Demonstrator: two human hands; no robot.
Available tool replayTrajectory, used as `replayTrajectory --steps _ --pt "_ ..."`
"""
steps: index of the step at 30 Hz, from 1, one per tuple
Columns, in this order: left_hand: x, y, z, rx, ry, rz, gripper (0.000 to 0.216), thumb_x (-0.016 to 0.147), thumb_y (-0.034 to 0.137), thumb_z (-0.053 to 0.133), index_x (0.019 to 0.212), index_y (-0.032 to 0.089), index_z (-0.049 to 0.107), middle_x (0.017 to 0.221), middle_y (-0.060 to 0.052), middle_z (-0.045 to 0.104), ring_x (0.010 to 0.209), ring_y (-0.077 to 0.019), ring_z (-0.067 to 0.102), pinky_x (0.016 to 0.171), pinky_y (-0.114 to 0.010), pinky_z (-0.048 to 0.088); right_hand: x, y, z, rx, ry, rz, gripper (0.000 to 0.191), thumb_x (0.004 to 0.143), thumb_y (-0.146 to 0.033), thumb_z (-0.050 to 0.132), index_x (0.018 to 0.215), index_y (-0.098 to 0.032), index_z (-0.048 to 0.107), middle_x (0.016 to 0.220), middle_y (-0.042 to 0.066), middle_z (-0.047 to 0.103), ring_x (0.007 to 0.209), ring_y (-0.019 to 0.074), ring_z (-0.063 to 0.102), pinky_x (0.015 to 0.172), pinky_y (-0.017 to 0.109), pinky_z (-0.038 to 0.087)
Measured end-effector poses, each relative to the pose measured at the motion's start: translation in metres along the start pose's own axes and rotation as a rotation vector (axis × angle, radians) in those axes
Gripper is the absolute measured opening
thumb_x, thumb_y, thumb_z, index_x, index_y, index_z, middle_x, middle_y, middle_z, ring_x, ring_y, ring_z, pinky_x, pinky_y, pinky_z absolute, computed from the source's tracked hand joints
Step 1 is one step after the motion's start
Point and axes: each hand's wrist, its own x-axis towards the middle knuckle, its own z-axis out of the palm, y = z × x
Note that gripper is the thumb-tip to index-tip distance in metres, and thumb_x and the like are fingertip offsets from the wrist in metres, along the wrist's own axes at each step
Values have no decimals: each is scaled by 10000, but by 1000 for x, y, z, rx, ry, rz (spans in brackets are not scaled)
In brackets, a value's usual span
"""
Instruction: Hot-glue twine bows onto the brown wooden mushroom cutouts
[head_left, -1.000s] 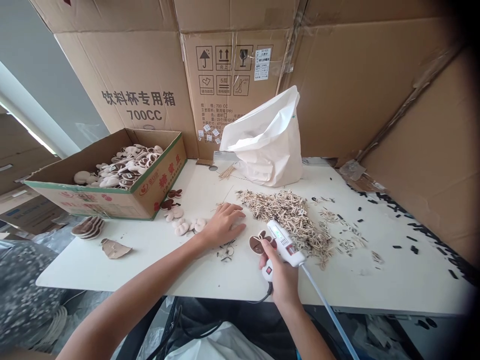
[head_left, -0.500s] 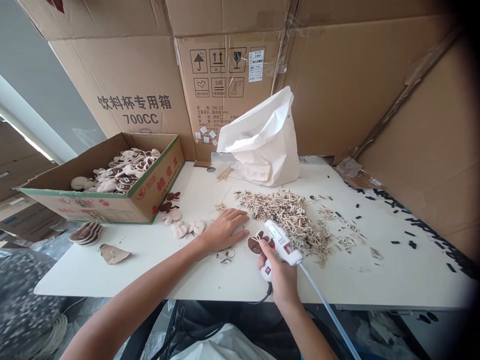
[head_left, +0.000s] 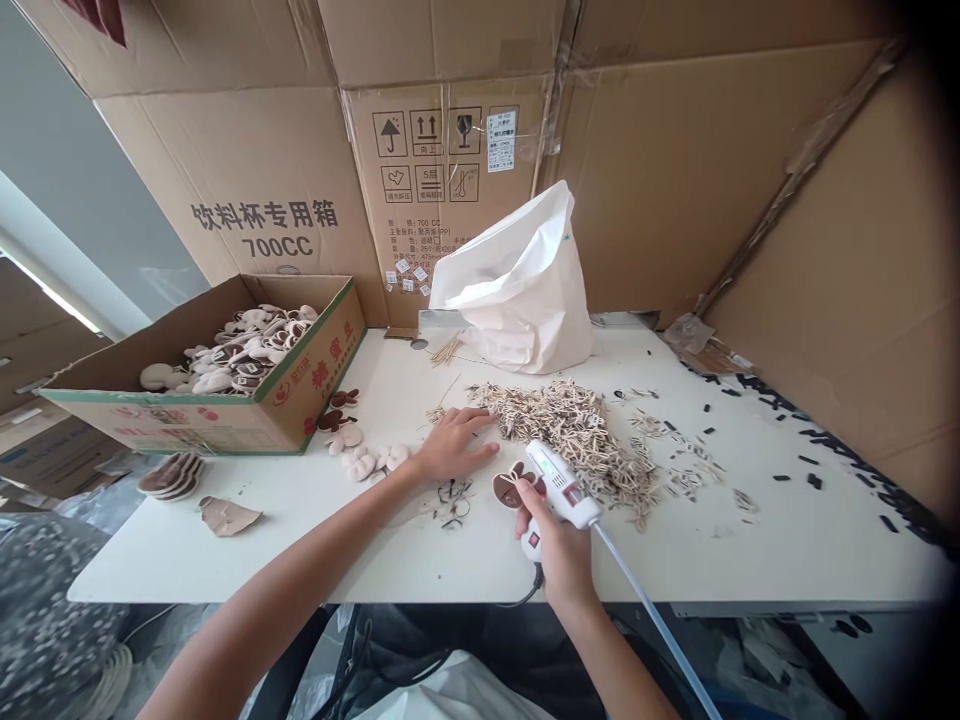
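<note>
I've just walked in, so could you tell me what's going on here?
A person's right hand grips a white glue gun beside a brown-and-cream cutout, while the left hand rests on the white table. Similar cutouts lie nearby, with more in an open cardboard box, and a heap of pale wooden slivers.

Right hand (head_left: pixel 559 545) wrapped round the grip of a white hot glue gun (head_left: pixel 561 487), barrel angled up-left, green indicator lit, pale cord running off lower right. Brown-and-cream rabbit-shaped cutout (head_left: pixel 508 488) just left of the barrel, touching the right hand's fingers (can't tell if pinched or just lying on the table). Left hand (head_left: pixel 454 447) empty, palm down, fingers spread on the white tabletop (head_left: pixel 300 540), near the cutout but not touching it.
</note>
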Motion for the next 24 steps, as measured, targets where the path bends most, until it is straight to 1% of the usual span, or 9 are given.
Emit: replayTrajectory --steps 4,7,11,13,15,18,21,24 --pt "5 2 4 22 21 -49 600 974 666 522 1465 326 584 1517 -51 569 1337 -327 537 1126 -523 427 2 3 -1 11 -4 -5 435 721 -541 898 833 -200 652 470 -52 546 417 105 437 404 215 331" --pt "7 3 6 14 44 -64 620 965 693 521 1453 318 600 1496 -59 590 1314 -335 553 1111 -532 436 3 5 -2 15 -5 7 443 723 -543 900 844 -195 653 479 -50 552 422 106 431 408 218 334" --pt "4 3 4 -65 95 -20 552 977 616 566 1409 279 641 1444 -76 633 1280 -335 586 1099 -539 451 3 6 -3 18 -12 28 442 724 -537 904 861 -190 668 496 -44 567 434 113 442 418 225 341" --pt "1 3 1 -158 137 -5 502 987 561 583 1377 256 666 1399 -95 659 1248 -319 616 1069 -504 485 3 5 -4 16 -10 28 436 726 -533 906 857 -193 665 496 -45 565 431 114 441 417 226 339" --pt "-3 4 -3 -255 197 -17 431 997 503 587 1305 228 711 1314 -115 699 1166 -291 661 974 -439 541 3 5 -4 14 -1 32 434 725 -529 908 845 -197 655 492 -45 561 430 118 443 419 228 346" --pt "-9 9 -7 -321 288 -67 299 984 420 610 1105 208 783 1123 -107 757 987 -246 701 827 -372 565 2 3 -4 18 -11 41 441 720 -526 914 856 -193 660 488 -46 555 443 121 456 428 225 361" --pt "-13 14 -8 -356 339 -120 206 932 376 673 958 210 791 981 -78 774 867 -219 691 777 -357 555 1 0 -3 30 -17 32 420 740 -509 904 887 -189 676 504 -48 558 456 114 457 434 217 363" --pt "-14 16 -7 -403 341 -143 162 899 355 709 903 207 774 929 -63 773 831 -208 680 762 -350 549 0 -3 -2 28 -18 35 417 740 -509 902 878 -187 676 501 -48 557 452 107 442 426 211 350"
